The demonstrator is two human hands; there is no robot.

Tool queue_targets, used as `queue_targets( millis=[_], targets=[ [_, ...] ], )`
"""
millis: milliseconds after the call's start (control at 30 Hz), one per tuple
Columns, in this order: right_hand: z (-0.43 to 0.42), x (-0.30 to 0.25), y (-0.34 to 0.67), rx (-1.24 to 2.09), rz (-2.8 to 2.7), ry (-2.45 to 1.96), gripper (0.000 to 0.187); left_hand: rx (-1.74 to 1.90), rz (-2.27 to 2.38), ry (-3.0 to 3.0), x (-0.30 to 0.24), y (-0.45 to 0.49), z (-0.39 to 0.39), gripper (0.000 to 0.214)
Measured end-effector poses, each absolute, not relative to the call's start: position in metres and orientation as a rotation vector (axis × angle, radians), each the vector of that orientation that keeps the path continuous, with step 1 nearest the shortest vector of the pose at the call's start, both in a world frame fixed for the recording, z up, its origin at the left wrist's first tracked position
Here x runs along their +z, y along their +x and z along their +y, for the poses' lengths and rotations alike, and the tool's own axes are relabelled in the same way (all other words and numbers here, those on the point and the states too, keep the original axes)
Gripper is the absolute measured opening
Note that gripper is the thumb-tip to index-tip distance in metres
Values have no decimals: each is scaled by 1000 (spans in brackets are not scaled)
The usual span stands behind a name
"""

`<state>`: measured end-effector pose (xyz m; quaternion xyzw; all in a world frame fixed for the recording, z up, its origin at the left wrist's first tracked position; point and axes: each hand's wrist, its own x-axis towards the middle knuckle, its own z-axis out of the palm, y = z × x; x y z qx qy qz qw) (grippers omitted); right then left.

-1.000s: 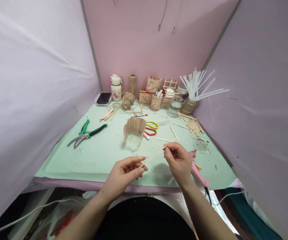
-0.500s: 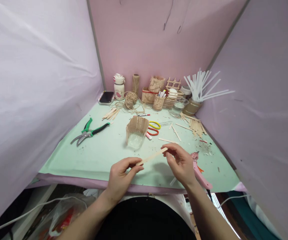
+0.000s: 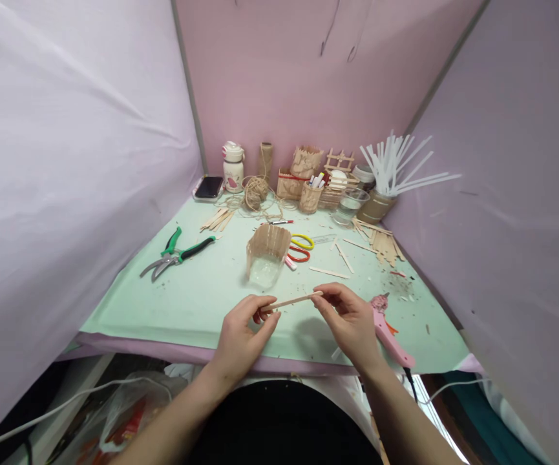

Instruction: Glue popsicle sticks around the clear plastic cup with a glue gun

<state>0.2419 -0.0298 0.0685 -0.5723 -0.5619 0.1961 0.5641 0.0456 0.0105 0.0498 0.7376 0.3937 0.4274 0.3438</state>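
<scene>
Two hands, one stick. The thin wooden stick (image 3: pixel 293 301) was held clear of the counter (image 3: pixel 187 307), on the near side of the clear tub (image 3: pixel 265 266), reaching from hand to hand. Right hand (image 3: pixel 351 326): thumb and fingers pinched one end. Left hand (image 3: pixel 243 332): fingers curled about the other end, thumb somewhat apart; could not tell whether they pinched it. Tub: one, wooden strips standing along its far wall. Left of the tub, one pair of shears (image 3: pixel 167 259), blades apart. Just right of the tub, one pair of scissors (image 3: pixel 300 260), two loops, yellow and red. Nearer and farther right of the tub, one pink glue gun (image 3: pixel 390 339). Behind and left of the tub, one phone (image 3: pixel 209 188), one bottle (image 3: pixel 233 174).
</scene>
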Motion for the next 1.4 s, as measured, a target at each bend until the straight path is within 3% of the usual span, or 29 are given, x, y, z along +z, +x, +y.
queue_targets(
  millis=[300, 700, 1400],
  targets=[
    [-37, 68, 232, 358, -1446, -1255, 1, 1023, 1082, 2071, 54, 54, 10, 24],
    [-40, 70, 226, 366, -1480, -1300, 8, 880, 1297, 2307, 47, 58, 11, 20],
    [-37, 62, 218, 673, -1179, -1415, 18, 649, 1454, 2237, 40, 69, 12, 19]
  ],
)
